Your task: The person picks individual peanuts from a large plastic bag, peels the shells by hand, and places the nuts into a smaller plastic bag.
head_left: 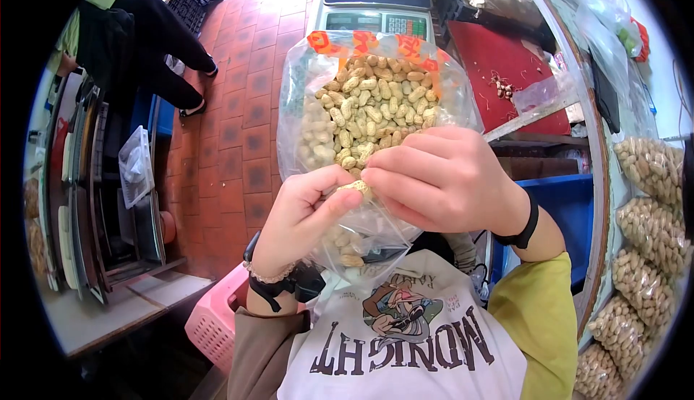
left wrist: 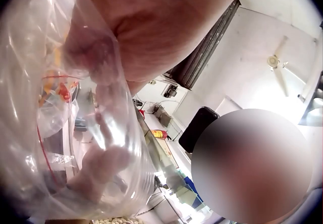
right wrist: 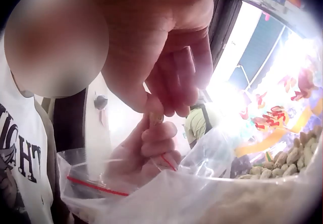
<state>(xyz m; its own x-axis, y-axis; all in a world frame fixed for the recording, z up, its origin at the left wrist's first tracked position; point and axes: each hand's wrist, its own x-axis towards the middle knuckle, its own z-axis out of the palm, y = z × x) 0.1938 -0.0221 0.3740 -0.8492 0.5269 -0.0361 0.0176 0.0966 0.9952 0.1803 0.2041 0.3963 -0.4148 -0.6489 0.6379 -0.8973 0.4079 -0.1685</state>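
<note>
Over the near side of a clear plastic bag (head_left: 463,104), both hands meet at a single peanut (head_left: 356,187). My left hand (head_left: 307,212) pinches it between thumb and forefinger. From the other side my right hand (head_left: 448,179) has thumb and fingertips on the same peanut, largely covering it. The right wrist view shows the two sets of fingertips meeting at the peanut (right wrist: 155,118). Many unshelled peanuts (head_left: 383,96) fill the bag just beyond the hands. A red zip strip (right wrist: 98,185) runs along clear plastic below the hands. More plastic film (left wrist: 30,133) crosses the left wrist view.
A digital scale (head_left: 379,20) stands behind the bag. Red board (head_left: 499,60) with small scraps lies to the right, above a blue bin (head_left: 560,205). Several bagged peanut packs (head_left: 643,284) line the right edge. A pink basket (head_left: 217,313) sits lower left; another person (head_left: 148,39) stands upper left.
</note>
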